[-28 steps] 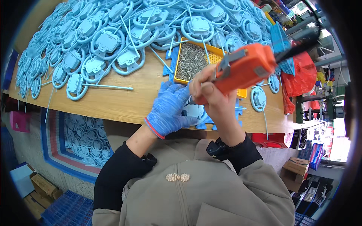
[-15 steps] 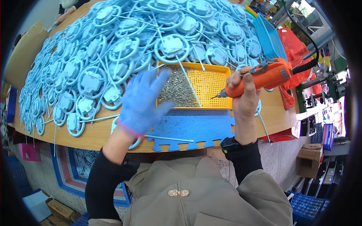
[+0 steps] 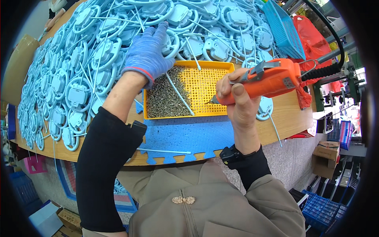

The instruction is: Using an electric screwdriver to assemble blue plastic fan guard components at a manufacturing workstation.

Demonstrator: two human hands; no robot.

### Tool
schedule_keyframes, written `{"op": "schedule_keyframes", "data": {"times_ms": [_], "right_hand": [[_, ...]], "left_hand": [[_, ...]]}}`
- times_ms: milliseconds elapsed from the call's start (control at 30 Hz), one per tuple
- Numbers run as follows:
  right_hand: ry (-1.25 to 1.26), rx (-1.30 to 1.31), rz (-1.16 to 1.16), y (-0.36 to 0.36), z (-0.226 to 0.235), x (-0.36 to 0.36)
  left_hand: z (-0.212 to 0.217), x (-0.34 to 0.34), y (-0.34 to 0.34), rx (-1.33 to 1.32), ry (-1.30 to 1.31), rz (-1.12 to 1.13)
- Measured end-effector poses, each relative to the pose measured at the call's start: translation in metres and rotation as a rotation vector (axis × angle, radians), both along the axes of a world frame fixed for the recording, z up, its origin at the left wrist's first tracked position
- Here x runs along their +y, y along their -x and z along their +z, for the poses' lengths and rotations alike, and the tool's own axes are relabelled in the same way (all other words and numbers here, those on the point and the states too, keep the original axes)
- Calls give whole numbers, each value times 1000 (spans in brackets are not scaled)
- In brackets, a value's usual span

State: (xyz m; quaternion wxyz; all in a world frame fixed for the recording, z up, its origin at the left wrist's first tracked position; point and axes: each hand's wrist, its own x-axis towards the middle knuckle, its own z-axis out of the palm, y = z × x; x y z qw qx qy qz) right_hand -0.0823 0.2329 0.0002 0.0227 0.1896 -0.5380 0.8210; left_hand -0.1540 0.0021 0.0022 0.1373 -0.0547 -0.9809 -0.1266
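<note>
Screwdriver (image 3: pixel 278 77) above tray (image 3: pixel 205 81)

The right grip (image 3: pixel 241 93) was wrapped around the orange power screwdriver, its bit (image 3: pixel 209 102) over the yellow tray's perforated side. The gloved left grip (image 3: pixel 148 53) lay over pale-blue ring parts (image 3: pixel 237 17) heaped on the bench (image 3: pixel 291 118); whether it pinched one, I couldn't tell.

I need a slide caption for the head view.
Gloved left hand over piled blue parts, right hand holding an orange power screwdriver.
</note>
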Motion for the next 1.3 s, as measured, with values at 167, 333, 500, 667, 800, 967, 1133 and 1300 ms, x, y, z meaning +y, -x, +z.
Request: {"op": "schedule_keyframes", "data": {"times_ms": [167,333,500,667,800,967,1133,1300], "right_hand": [[-4,-7,13,1,-1,-2],[-40,20,37,3,-1,-5],[-63,-7,-51,-4,1,-4],[54,85,5,-14,24,-9],[163,150,198,-40,42,-25],[156,99,342,-68,33,-56],[79,-24,333,-76,27,-68],[-40,16,311,-76,25,-74]], "left_hand": [[6,-23,-5,21,-295,-126],[41,-37,-38,23,-451,-206],[47,-34,-104,11,-494,-480],[8,7,-194,-156,-140,-626],[-17,4,-211,-112,-237,-567],[-50,5,-221,57,-632,-323],[-45,8,-223,87,-619,-271],[-48,7,-225,95,-625,-273]]}}
